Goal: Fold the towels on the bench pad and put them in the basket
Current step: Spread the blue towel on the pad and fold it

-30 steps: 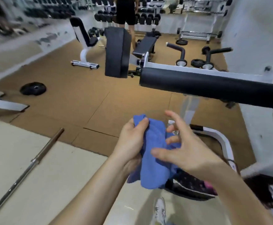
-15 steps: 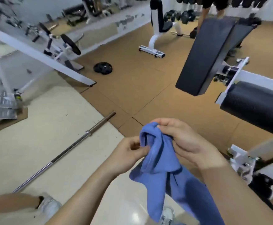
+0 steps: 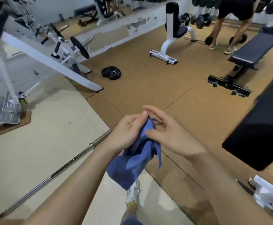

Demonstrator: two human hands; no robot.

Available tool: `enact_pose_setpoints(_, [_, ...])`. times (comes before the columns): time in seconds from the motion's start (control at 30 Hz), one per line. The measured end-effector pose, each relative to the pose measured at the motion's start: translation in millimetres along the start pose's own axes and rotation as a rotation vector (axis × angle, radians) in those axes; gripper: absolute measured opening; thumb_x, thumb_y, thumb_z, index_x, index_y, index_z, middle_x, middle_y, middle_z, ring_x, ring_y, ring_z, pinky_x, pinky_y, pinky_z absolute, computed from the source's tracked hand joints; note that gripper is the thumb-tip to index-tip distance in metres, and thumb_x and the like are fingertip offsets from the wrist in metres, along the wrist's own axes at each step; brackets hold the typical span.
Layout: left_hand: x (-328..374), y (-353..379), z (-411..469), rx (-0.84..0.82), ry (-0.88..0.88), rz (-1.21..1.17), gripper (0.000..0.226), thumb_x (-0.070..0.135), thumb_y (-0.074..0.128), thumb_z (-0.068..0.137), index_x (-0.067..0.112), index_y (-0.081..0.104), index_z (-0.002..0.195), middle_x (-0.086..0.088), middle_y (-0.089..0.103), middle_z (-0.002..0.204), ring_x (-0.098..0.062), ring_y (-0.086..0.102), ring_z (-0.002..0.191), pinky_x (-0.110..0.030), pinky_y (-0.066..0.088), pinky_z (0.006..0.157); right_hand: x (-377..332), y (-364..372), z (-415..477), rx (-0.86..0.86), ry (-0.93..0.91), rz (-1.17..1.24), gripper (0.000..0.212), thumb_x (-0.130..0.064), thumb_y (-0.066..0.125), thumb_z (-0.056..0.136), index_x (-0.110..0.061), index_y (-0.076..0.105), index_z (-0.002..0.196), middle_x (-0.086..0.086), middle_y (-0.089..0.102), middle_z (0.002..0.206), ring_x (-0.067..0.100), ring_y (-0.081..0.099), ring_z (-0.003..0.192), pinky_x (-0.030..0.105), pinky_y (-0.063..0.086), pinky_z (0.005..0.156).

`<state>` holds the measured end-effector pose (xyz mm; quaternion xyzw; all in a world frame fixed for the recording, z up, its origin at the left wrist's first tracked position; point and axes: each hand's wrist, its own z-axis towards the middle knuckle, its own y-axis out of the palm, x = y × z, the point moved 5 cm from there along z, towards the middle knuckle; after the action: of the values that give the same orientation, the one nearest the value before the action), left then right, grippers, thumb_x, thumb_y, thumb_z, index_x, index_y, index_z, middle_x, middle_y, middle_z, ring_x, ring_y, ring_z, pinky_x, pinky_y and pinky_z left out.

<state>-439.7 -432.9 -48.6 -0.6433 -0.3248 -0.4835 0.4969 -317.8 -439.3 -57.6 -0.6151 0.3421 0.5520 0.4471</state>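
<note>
A barbell (image 3: 67,163) lies slantwise on the pale tiled floor (image 3: 43,143), its near end running under the left forearm. Farther off, on the brown matting, a black weight plate (image 3: 111,73) lies flat. Beyond it stand a white machine (image 3: 43,51), an upright seat (image 3: 173,30) and a flat bench (image 3: 254,52), with another person's legs (image 3: 226,30) near the dumbbells. The black bench pad (image 3: 262,127) juts in from the right and is cut off by the frame, well clear of the hands.

The blue towel (image 3: 137,153) is held in the air over the seam between tile and matting, above a white shoe (image 3: 133,192). It is bunched, and its long axis runs from the fingertips down and slightly left, with a thin tail hanging on the right.

The left hand (image 3: 126,132) grips the upper part, fingers (image 3: 132,120) curled round it. The right hand (image 3: 170,133) is loosely spread, with its thumb against the cloth. The towel's folds are hard to make out, and its upper part is hidden between the hands.
</note>
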Motion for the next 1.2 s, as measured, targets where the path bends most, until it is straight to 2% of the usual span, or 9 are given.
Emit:
enact_pose_setpoints(0.1, [-12.7, -23.7, 54.1, -0.093, 0.023, 0.046, 0.035, 0.031, 0.047, 0.101, 0.011, 0.070, 0.082, 0.002, 0.068, 0.071, -0.005, 0.057, 0.065, -0.024, 0.044, 0.066, 5.5, -12.4, 56.8, 0.033, 0.044, -0.098, 0.054, -0.002, 0.065, 0.082, -0.047, 0.059, 0.111, -0.013, 0.069, 0.105, 0.003, 0.066, 0.098, 0.031, 0.053, 0.092])
enact_pose_setpoints(0.3, [-31.5, -87.1, 166.4, -0.249, 0.013, 0.069, 0.028, 0.040, 0.073, 0.075, 0.020, 0.055, 0.072, 0.007, 0.047, 0.054, -0.011, 0.039, 0.052, -0.024, 0.030, 0.049, -15.4, -72.9, 150.8, 0.149, 0.160, -0.330, 0.019, -0.007, 0.058, 0.089, -0.018, 0.071, 0.080, -0.003, 0.062, 0.062, 0.002, 0.053, 0.061, 0.021, 0.042, 0.061])
enact_pose_setpoints(0.47, [-48.2, -86.8, 226.4, -0.741, -0.010, 0.206, 0.037, 0.035, 0.063, 0.090, 0.001, 0.058, 0.078, 0.002, 0.046, 0.069, -0.011, 0.041, 0.065, -0.030, 0.032, 0.062, -5.0, -161.6, 181.0, 0.481, 0.318, -0.447, 0.017, -0.009, 0.047, 0.092, -0.005, 0.063, 0.089, 0.008, 0.053, 0.077, 0.017, 0.047, 0.071, 0.033, 0.035, 0.064])
enact_pose_setpoints(0.67, [-16.1, -39.1, 331.7, -0.642, 0.020, -0.070, 0.020, 0.033, 0.061, 0.089, 0.015, 0.066, 0.083, 0.002, 0.063, 0.076, -0.010, 0.055, 0.072, -0.027, 0.041, 0.069, 28.5, -271.0, 164.2, 0.848, 0.527, -0.581, 0.025, -0.012, 0.041, 0.093, -0.023, 0.053, 0.073, 0.001, 0.053, 0.073, 0.023, 0.051, 0.073, 0.035, 0.041, 0.065])
enact_pose_setpoints(0.8, [21.4, 24.0, 404.3, -0.710, 0.065, -0.127, 0.022, 0.029, 0.056, 0.093, 0.009, 0.066, 0.090, -0.001, 0.065, 0.083, -0.012, 0.058, 0.078, -0.027, 0.043, 0.071, 42.4, -324.4, 161.9, 1.098, 0.377, -0.017, 0.030, 0.001, 0.037, 0.089, -0.020, 0.052, 0.075, 0.000, 0.053, 0.076, 0.017, 0.049, 0.074, 0.028, 0.051, 0.054])
enact_pose_setpoints(0.97, [75.0, 106.0, 471.6, -0.844, 0.106, -0.123, 0.021, 0.027, 0.052, 0.099, 0.014, 0.068, 0.100, -0.015, 0.071, 0.092, -0.020, 0.064, 0.082, -0.038, 0.047, 0.078, 33.4, -363.2, 171.4, 0.891, 0.276, 0.265, 0.019, -0.021, 0.050, 0.075, -0.020, 0.064, 0.088, -0.003, 0.060, 0.083, 0.011, 0.051, 0.072, 0.024, 0.041, 0.052])
enact_pose_setpoints(1.07, [110.9, 160.2, 491.2, -1.002, 0.191, -0.092, 0.021, 0.027, 0.053, 0.099, 0.012, 0.068, 0.100, -0.019, 0.072, 0.095, -0.033, 0.069, 0.088, -0.044, 0.051, 0.080, 25.2, -375.0, 179.7, 0.656, 0.354, -0.035, 0.035, -0.032, 0.066, 0.086, -0.039, 0.056, 0.119, -0.016, 0.065, 0.107, 0.002, 0.061, 0.097, 0.023, 0.051, 0.077])
enact_pose_setpoints(1.13, [132.5, 190.1, 505.8, -1.052, 0.277, -0.082, 0.019, 0.025, 0.056, 0.096, 0.009, 0.067, 0.096, -0.013, 0.073, 0.087, -0.027, 0.070, 0.080, -0.037, 0.054, 0.072, 26.1, -392.7, 177.1, 0.802, 0.363, -0.160, 0.032, -0.024, 0.070, 0.086, -0.037, 0.058, 0.113, -0.018, 0.067, 0.100, -0.003, 0.062, 0.094, 0.021, 0.051, 0.081])
enact_pose_setpoints(1.2, [148.4, 216.4, 527.6, -1.090, 0.327, -0.075, 0.014, 0.027, 0.066, 0.088, 0.013, 0.065, 0.090, -0.005, 0.069, 0.074, -0.015, 0.062, 0.065, -0.027, 0.047, 0.059, 26.0, -417.8, 163.5, 1.019, 0.359, -0.154, 0.009, -0.017, 0.065, 0.089, -0.026, 0.065, 0.088, -0.015, 0.063, 0.073, 0.000, 0.058, 0.069, 0.020, 0.046, 0.064])
